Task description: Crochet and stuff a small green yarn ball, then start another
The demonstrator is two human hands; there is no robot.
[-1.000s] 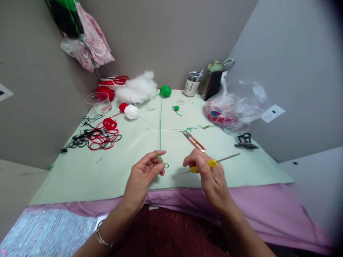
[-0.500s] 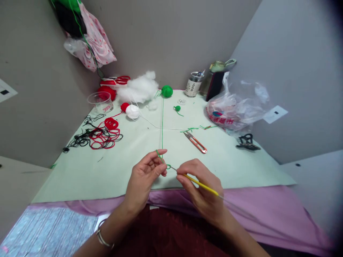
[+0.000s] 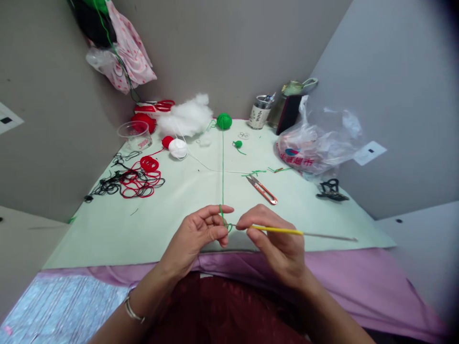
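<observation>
My left hand (image 3: 196, 236) pinches a strand of green yarn (image 3: 223, 167) over the near edge of the pale green mat (image 3: 179, 191). The strand runs straight back to a green yarn ball (image 3: 224, 121) at the far side and loops over my left forefinger. My right hand (image 3: 276, 239) grips a crochet hook with a yellow handle (image 3: 283, 231); its metal tip points left into the small green loop (image 3: 228, 228) between my two hands, and its shaft sticks out to the right.
Orange thread snips (image 3: 263, 189) lie just beyond my right hand. Tangled red and black yarn (image 3: 132, 179) lies at left, near a clear cup (image 3: 135, 135), white stuffing (image 3: 186, 117) and a white ball (image 3: 178, 148). A plastic bag (image 3: 315, 141), jar (image 3: 258, 112) and black clip (image 3: 330, 189) are at right.
My right hand turned the hook around, brought its tip left into the green loop and levelled the shaft. My left hand shifted slightly right with the yarn.
</observation>
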